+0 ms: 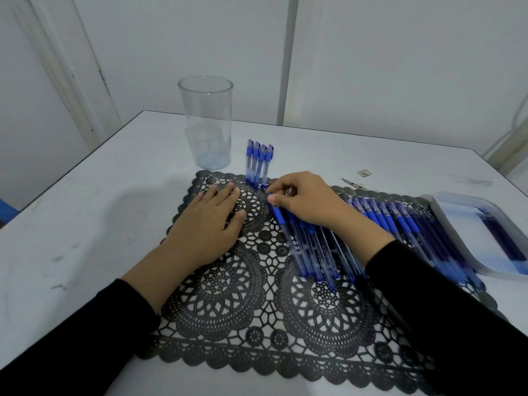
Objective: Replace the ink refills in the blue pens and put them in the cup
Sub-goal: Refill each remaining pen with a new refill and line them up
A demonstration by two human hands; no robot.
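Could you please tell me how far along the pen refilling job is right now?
Done: nothing stands in the cup yet; four pens lie set apart beside it, refilled or not I cannot tell. In hand: the right hand pinches the end pen of the long row on the mat, while the left hand rests flat. Left: that whole row, with refills waiting in the tray.
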